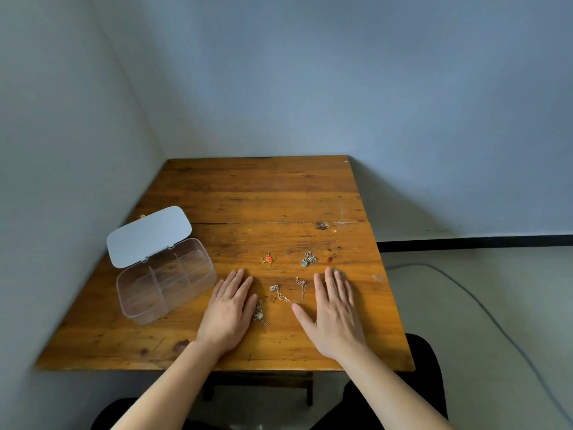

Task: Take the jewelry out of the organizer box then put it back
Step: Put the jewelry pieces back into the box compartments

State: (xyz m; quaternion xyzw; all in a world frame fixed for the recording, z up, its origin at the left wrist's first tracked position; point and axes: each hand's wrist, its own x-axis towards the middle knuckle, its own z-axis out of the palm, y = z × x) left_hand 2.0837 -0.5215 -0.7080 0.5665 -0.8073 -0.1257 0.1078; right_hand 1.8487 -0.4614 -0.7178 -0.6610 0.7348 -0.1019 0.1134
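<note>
A clear plastic organizer box (164, 282) with dividers stands on the left of the table, its white lid (148, 235) hinged open toward the back; its compartments look empty. Jewelry lies loose on the wood: a gold piece with a red heart (268, 259), a silver piece with a blue stone (308, 259), a thin chain necklace (290, 291), and a silver chain piece (259, 315) beside my left thumb. My left hand (229, 311) lies flat, palm down, right of the box. My right hand (333, 311) lies flat with fingers spread, right of the chain necklace.
The wooden table (263, 197) sits in a corner, with walls to the left and behind. Its right edge drops to a pale floor where a cable (465, 290) runs. My dark-clothed knees show below the front edge.
</note>
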